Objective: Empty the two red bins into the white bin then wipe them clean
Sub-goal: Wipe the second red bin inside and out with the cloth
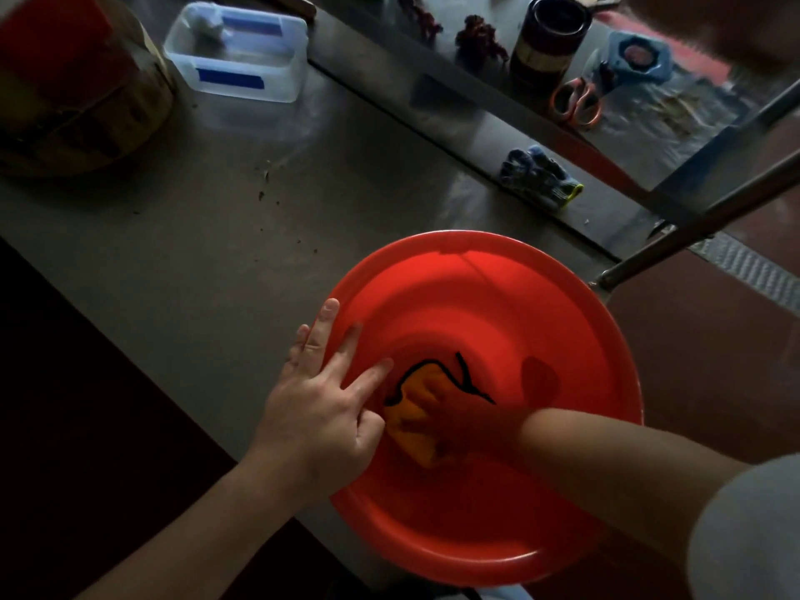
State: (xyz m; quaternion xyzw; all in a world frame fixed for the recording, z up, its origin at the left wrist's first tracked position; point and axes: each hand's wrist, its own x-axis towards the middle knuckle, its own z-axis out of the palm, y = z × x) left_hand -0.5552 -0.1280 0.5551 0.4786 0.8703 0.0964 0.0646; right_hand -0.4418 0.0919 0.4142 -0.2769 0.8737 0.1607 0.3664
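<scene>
A round red bin [498, 288] stands on the steel table near its front right corner. My left hand [320, 396] rests on the bin's left rim with its fingers spread straight, some outside the rim and some inside. My right hand [454, 417] is down in the bin's bottom, pressing flat on an orange cloth [411, 426] with a dark edge. Apart from the cloth, the inside of the bin holds nothing that I can see. A white plastic bin [236, 54] with blue tape sits at the far left of the table.
A brown wooden block [78, 93] sits at the far left. A dark can [550, 36], orange scissors [575, 101], a blue dispenser [640, 58] and work gloves [541, 177] lie on the raised ledge behind. A metal bar [701, 227] slants past the table's right corner.
</scene>
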